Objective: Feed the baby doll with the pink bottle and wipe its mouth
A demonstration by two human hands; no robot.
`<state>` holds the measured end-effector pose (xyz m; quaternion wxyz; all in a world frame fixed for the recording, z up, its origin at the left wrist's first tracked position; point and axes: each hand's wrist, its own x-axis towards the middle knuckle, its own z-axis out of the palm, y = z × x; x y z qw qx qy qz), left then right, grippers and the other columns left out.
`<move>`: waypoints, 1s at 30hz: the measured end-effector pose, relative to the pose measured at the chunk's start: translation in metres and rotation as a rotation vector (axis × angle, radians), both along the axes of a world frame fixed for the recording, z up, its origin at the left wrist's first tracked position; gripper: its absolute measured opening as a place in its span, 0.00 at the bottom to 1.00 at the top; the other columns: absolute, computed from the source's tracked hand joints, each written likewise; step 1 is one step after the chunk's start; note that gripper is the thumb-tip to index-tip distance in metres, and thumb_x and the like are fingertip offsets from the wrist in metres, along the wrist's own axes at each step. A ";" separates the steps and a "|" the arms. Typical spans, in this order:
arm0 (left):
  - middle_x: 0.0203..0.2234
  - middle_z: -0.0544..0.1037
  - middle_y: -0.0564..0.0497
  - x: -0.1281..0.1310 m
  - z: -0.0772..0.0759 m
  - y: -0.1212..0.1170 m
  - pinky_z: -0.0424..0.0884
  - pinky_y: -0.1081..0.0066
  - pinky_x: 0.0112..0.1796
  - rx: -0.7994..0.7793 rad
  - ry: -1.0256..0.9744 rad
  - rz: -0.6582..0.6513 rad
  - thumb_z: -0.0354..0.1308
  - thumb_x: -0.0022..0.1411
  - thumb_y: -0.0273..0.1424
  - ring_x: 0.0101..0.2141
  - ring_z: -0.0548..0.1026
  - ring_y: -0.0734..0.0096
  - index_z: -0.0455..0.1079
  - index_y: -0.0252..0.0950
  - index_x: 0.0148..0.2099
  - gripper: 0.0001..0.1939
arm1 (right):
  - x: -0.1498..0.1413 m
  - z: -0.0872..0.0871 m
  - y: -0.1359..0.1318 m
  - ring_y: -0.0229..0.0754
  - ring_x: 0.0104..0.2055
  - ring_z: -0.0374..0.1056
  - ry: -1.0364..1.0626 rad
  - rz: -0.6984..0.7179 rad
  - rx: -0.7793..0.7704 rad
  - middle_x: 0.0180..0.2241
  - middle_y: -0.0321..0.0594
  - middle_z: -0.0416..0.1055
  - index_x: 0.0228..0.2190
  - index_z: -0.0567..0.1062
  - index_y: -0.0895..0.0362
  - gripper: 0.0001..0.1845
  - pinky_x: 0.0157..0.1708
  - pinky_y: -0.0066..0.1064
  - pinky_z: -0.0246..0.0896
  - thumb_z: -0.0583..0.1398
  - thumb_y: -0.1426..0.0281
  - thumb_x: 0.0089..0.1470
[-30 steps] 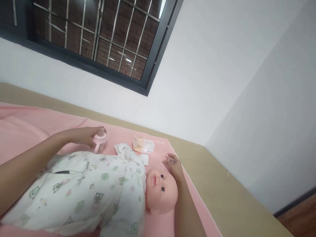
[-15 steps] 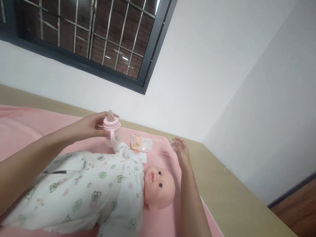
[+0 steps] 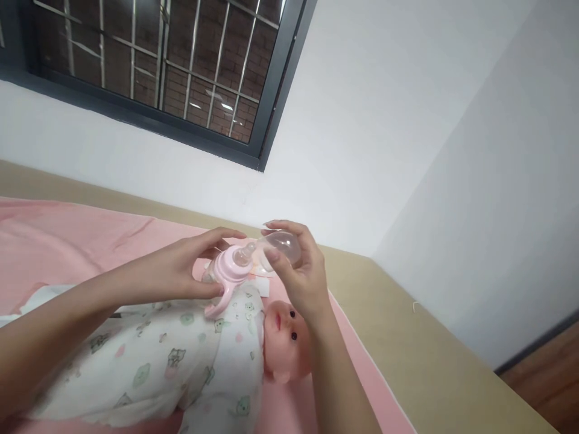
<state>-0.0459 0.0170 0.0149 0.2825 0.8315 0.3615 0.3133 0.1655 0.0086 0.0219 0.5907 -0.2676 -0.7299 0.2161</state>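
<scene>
My left hand [image 3: 199,265] is closed around a pink-collared baby bottle [image 3: 230,265] with a clear teat and pink handles, tilted so the teat points right. In my right hand [image 3: 301,259] is a clear dome-shaped bottle cap [image 3: 284,244], its open side facing the teat. Cap and teat are very close; whether they touch, I cannot tell. Beneath the hands lies a baby doll [image 3: 289,343] on its back, dressed in a white printed outfit [image 3: 181,355]. My right forearm hides part of the doll's head.
A pink cloth [image 3: 99,235] covers much of the tan surface [image 3: 375,313]. Behind the bottle lie a partly hidden packet and a small white card [image 3: 261,286]. A white wall [image 3: 362,132] and a barred window [image 3: 181,66] stand at the back.
The bottle has moved right and tilted toward the right in my left hand. My right hand has brought the clear cap left, close to the teat.
</scene>
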 end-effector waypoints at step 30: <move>0.46 0.72 0.51 0.006 0.004 -0.013 0.73 0.63 0.43 0.042 -0.114 0.083 0.61 0.49 0.34 0.48 0.70 0.55 0.55 0.50 0.60 0.36 | -0.026 -0.008 -0.012 0.45 0.53 0.63 -0.109 0.099 -0.078 0.53 0.38 0.64 0.52 0.64 0.45 0.28 0.52 0.42 0.63 0.64 0.63 0.50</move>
